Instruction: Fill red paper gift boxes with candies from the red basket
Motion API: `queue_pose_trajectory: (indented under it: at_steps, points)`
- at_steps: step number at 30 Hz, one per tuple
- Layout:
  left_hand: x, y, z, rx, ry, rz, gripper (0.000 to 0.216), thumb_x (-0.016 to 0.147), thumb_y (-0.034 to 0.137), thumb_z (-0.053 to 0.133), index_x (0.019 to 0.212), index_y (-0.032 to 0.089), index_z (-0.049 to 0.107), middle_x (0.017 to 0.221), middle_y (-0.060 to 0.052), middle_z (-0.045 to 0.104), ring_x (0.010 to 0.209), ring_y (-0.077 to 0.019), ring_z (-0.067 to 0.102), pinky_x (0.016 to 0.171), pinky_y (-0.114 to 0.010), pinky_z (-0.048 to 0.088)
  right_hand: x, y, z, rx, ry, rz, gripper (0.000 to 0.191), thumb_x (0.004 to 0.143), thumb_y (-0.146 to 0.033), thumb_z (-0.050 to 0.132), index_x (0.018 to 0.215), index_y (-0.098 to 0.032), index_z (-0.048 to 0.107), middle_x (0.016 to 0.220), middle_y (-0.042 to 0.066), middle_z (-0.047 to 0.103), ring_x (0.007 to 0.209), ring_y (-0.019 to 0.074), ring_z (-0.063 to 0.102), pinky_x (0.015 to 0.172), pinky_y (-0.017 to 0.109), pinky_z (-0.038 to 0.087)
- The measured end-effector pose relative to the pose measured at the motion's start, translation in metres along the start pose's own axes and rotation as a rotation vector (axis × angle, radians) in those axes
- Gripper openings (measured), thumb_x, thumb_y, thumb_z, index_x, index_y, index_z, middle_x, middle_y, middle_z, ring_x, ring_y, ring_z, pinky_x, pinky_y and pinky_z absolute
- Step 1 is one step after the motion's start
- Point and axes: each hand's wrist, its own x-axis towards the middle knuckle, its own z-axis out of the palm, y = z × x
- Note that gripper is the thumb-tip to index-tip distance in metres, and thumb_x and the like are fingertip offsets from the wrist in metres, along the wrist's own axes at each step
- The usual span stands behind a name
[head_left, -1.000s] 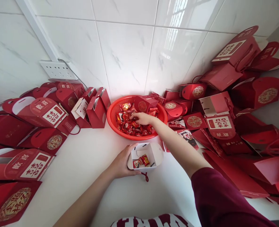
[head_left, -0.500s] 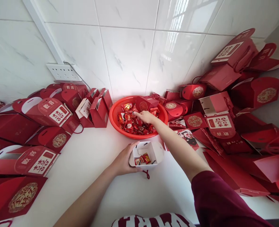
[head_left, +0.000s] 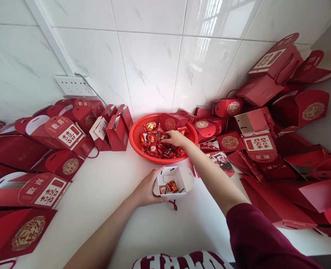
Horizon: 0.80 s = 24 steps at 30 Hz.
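Note:
My left hand [head_left: 148, 189] is wrapped round the left side of a small open gift box [head_left: 183, 175], white inside, with its flap spread to the right. Several wrapped candies [head_left: 171, 186] in red and yellow lie at the bottom of it. Just behind the box sits an oval red plastic basket [head_left: 135, 144], filled with red-wrapped candies [head_left: 153, 148]. Reaching into this basket, my right hand [head_left: 176, 138] has its fingers pinched on a red-wrapped candy [head_left: 162, 136]; the fingertips are partly hidden among the sweets.
Red gift boxes with gold and white prints crowd the left [head_left: 59, 136] and are heaped on the right [head_left: 259, 147]. Two narrow open red boxes [head_left: 117, 130] stand left of the basket. Behind is a tiled wall with a power socket [head_left: 73, 86].
My right hand has drawn slightly back to the right within the basket, its fingers closing on a candy. My left hand and the gift box stay in place.

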Motion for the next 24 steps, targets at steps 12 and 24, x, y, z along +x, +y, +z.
queue_pose_trajectory:
  at_steps: [12,24]
  points:
    - [0.003,0.0,0.003,-0.109,0.003,-0.017,0.106,0.068,0.048,0.083,0.152,0.024,0.023,0.151,-0.016,0.039,0.136,-0.0371,0.044,0.111,-0.05,0.04,-0.124,0.005,0.0,0.867,0.117,-0.159,0.04,0.091,-0.057,0.057,0.088,-0.018,0.066,0.078,0.001,0.064,0.069,0.0152,0.058,0.067,0.026,0.047]
    - [0.001,-0.003,0.005,-0.103,0.002,-0.027,0.117,0.068,0.048,0.084,0.156,0.03,0.009,0.153,-0.018,0.035,0.136,-0.0394,0.044,0.106,-0.056,0.043,-0.183,-0.008,-0.005,0.353,0.394,-0.118,0.027,0.102,-0.041,0.046,0.11,-0.021,0.064,0.098,0.006,0.07,0.085,0.0194,0.065,0.076,0.03,0.048]
